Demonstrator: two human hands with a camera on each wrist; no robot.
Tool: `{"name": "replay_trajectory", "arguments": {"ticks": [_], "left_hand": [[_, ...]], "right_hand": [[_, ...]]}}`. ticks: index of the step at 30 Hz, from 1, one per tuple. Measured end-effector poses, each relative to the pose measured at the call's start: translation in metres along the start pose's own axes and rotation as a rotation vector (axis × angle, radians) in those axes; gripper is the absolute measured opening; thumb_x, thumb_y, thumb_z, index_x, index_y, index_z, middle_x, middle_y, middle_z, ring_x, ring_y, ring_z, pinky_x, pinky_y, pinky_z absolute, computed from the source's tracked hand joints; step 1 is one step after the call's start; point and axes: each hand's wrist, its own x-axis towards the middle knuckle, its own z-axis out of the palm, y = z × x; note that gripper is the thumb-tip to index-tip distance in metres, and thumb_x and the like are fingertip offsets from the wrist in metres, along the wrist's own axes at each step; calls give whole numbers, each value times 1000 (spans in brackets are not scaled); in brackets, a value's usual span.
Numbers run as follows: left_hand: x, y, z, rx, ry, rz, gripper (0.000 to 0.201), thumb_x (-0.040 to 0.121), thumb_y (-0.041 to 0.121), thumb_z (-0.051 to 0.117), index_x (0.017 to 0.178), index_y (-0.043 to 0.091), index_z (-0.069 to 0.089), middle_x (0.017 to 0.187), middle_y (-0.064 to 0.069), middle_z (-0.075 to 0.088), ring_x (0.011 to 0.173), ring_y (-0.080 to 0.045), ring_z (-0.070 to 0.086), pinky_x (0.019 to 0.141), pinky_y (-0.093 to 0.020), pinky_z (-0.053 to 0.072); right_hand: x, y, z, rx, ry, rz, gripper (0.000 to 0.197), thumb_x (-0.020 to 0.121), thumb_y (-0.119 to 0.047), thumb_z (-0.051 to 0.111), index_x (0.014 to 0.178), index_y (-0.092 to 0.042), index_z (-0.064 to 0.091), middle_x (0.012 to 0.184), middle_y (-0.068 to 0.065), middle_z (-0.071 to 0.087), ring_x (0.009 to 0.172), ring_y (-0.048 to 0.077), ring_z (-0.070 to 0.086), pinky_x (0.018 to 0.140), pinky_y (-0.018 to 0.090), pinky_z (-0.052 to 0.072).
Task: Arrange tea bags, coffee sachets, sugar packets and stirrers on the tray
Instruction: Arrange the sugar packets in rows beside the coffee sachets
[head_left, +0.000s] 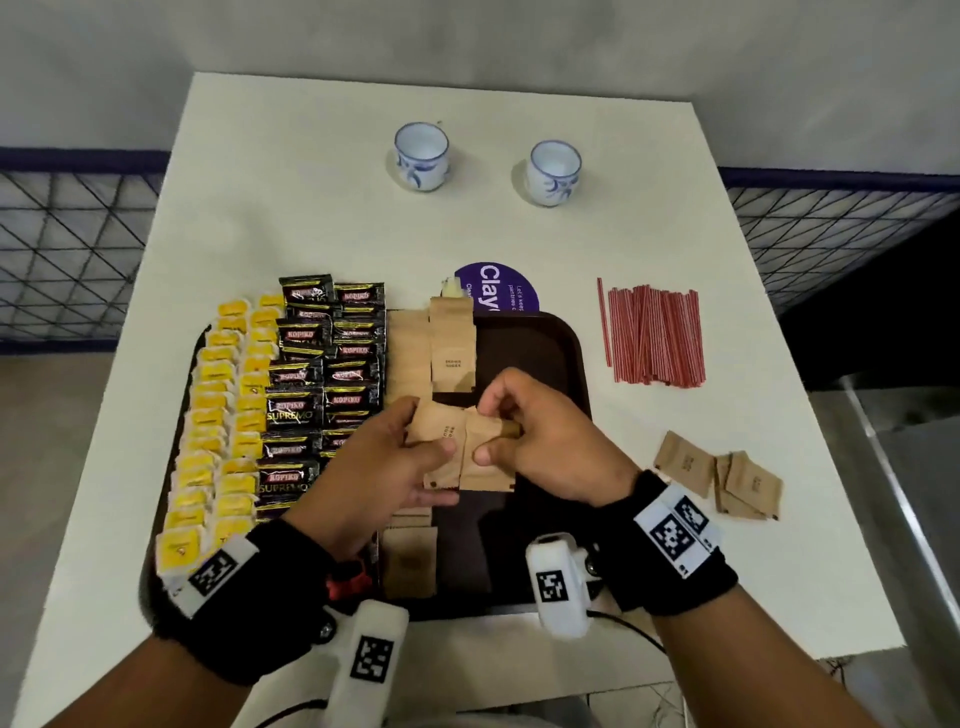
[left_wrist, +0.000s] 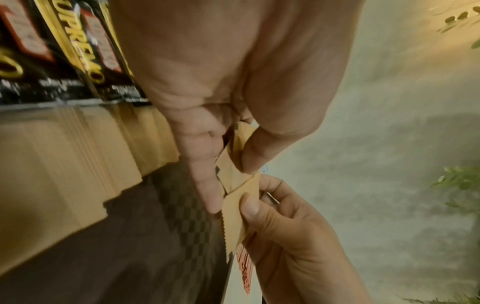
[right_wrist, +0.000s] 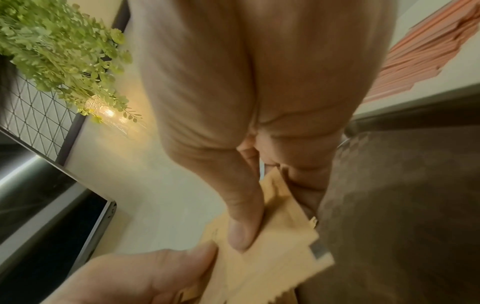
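Both hands meet above the middle of the dark brown tray. My left hand pinches a small stack of brown sugar packets between thumb and fingers. My right hand pinches the neighbouring brown packets with thumb on top. The wrist views show the same packets held from both sides. On the tray lie yellow tea bags at the left, black coffee sachets beside them, then rows of sugar packets. Red stirrers lie on the table right of the tray.
Loose sugar packets lie on the white table at the right front. Two blue-and-white cups stand at the back. A purple round sticker shows behind the tray. Wire fencing flanks the table.
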Motion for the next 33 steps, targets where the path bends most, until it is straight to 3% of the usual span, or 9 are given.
{"name": "replay_trajectory", "arguments": {"ticks": [3,6,10,12,15,18,25,28,33], "left_hand": [[-3,3,-18,38,-39,15,34,92,7,69,123,21,63,117,-5,73,106,-25,73,79,-47,62],[-5,7,-30,46,-21,54,34,93,7,68,124,20,63,115,-5,73,106,-23,72,79,-47,63],[-7,14,-41,7,20,93,28,94,4,66,118,16,63,110,-8,74,98,-25,75,73,-43,64],[-8,15,-44,-7,36,102,28,93,3,66,117,16,63,108,-8,72,94,-22,76,68,-38,63],[-8,16,-51,-42,62,109,27,94,2,65,117,15,63,105,-5,73,90,-19,76,66,-35,62],[-8,18,-58,-70,90,111,25,94,2,65,114,18,64,102,-1,75,91,-19,76,66,-33,62],[-9,18,-62,-33,35,88,28,93,4,66,118,17,62,108,-5,75,97,-21,75,75,-41,63],[-10,17,-60,-10,30,94,32,92,1,67,119,15,60,111,-8,74,98,-23,75,76,-41,64],[-10,15,-58,-37,80,145,31,92,-2,66,117,17,60,109,-7,73,95,-19,75,69,-33,63]], "right_hand": [[7,-7,12,47,40,0,35,72,-12,86,88,-22,55,86,-4,63,77,14,60,76,41,54],[13,-11,22,109,119,-23,35,68,-15,89,85,-24,59,88,0,67,84,22,66,81,48,56],[14,-12,28,255,168,-21,31,74,-3,83,94,-21,67,91,-1,64,88,20,67,90,45,57],[13,-11,31,287,168,8,32,75,1,82,98,-17,68,88,-4,62,82,14,65,85,38,59],[15,-17,38,369,185,88,22,79,0,79,97,-3,67,84,6,63,69,15,65,62,28,59],[19,-20,39,427,234,152,8,88,-3,71,93,1,65,80,16,68,58,18,63,45,24,47],[20,-24,39,438,251,160,6,90,-1,68,91,4,65,78,28,69,54,21,60,42,24,44],[20,-28,43,425,250,143,3,90,-1,68,89,1,66,72,21,68,54,20,61,44,25,47],[17,-25,44,683,191,208,9,88,5,67,96,3,66,73,18,67,58,19,65,50,24,53]]}}
